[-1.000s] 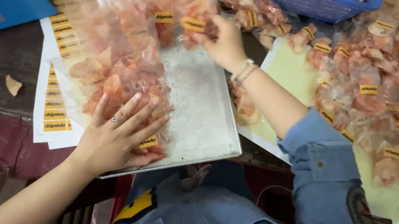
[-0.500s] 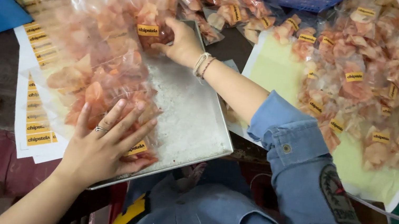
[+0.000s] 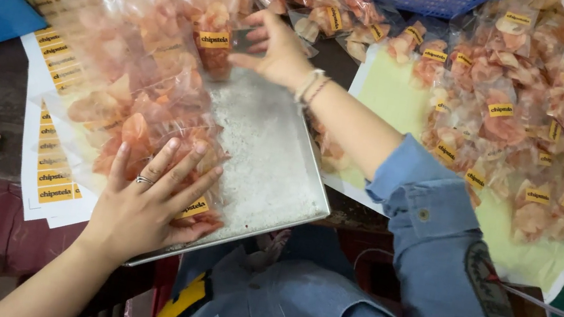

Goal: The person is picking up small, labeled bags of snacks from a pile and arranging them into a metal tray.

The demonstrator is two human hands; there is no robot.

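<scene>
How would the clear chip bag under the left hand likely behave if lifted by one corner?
The bag would probably sag and crinkle, as its thin clear film looks floppy. It seems light for its bulk, being loosely filled. The chips look brittle, so the left hand pressing flat may crack them.

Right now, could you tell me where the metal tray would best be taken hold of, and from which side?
Probably the bare right edge of the metal tray, approached from the right. That side is free of packets, and the near corner overhangs the table, so fingers could slip underneath. The left half is covered by the clear chip bags, pressed down by the left hand; the right hand is at the far end.
</scene>
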